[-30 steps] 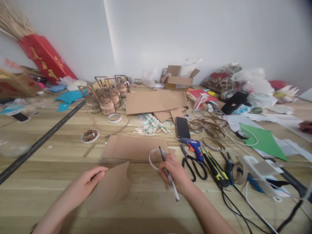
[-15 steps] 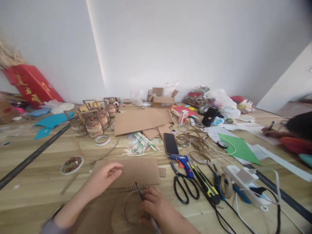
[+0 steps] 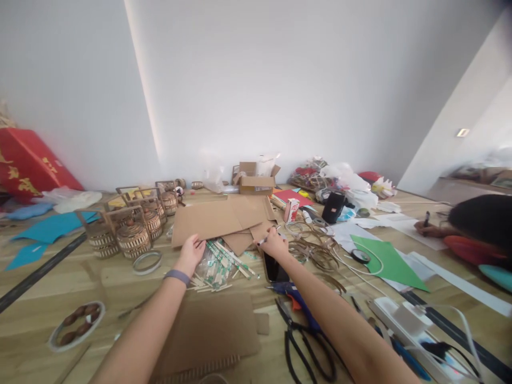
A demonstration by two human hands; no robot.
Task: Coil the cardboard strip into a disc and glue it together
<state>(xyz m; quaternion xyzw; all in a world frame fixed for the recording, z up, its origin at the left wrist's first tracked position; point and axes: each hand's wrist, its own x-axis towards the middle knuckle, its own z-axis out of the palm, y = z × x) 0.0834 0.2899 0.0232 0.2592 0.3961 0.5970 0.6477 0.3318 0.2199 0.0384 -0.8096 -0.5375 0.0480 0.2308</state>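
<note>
Both arms stretch out over the wooden table. My left hand (image 3: 191, 254) has its fingers closed at the front edge of a large brown cardboard sheet (image 3: 206, 218). My right hand (image 3: 276, 246) holds a pen (image 3: 264, 240) beside a smaller cardboard piece (image 3: 260, 231), above a dark phone (image 3: 274, 269) that it partly covers. Between the hands lie paper-wrapped wooden sticks (image 3: 222, 266) in green and white. Nearer to me is another cardboard piece (image 3: 216, 325) with a ridged strip along its front edge.
Small woven baskets (image 3: 134, 240) with handles stand at left, near a tape roll (image 3: 147, 262). Black-handled scissors (image 3: 308, 341), a blue glue gun (image 3: 302, 304) and a power strip (image 3: 416, 330) lie at right. Another person's hand (image 3: 430, 229) holds a pen at far right.
Both hands have moved forward, away from the near cardboard piece. My left hand has reached the large sheet; my right hand has carried the pen to the phone. The view has shifted right.
</note>
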